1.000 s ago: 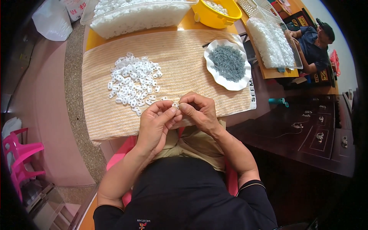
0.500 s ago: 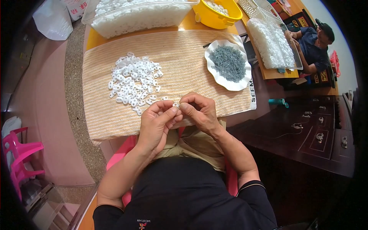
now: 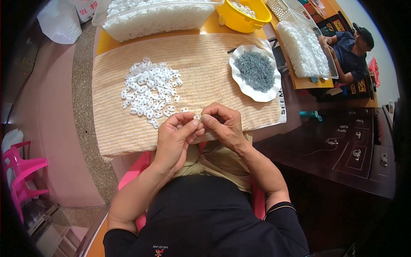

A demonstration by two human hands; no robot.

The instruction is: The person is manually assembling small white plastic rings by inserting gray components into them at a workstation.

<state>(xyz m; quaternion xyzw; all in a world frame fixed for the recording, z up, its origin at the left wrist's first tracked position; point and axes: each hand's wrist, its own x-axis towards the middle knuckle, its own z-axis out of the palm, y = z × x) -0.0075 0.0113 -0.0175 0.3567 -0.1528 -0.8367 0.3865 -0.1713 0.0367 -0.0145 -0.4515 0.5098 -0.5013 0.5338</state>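
My left hand (image 3: 175, 136) pinches a small white plastic piece with holes (image 3: 197, 117) between thumb and forefinger, over the near edge of the striped towel (image 3: 205, 73). Against its right side, the thumb and forefinger of my right hand (image 3: 227, 129) are pressed together; what they grip is too small and covered to make out. Just beyond my left hand lies a loose pile of similar white plastic pieces (image 3: 150, 92). A white wavy-rimmed dish (image 3: 237, 81) to the far right holds many small dark grey slender pieces (image 3: 254, 70).
At the back stand a clear bin (image 3: 158, 26) full of white pieces and a yellow basin (image 3: 239, 24). To the right, a person (image 3: 349, 53) sits by another filled clear bin (image 3: 332, 64). Dark wooden furniture (image 3: 317, 150) is at right, a pink chair (image 3: 28, 171) at left.
Almost nothing differs. Both hands stay together at the white plastic piece, with only a very slight shift of the whole view.
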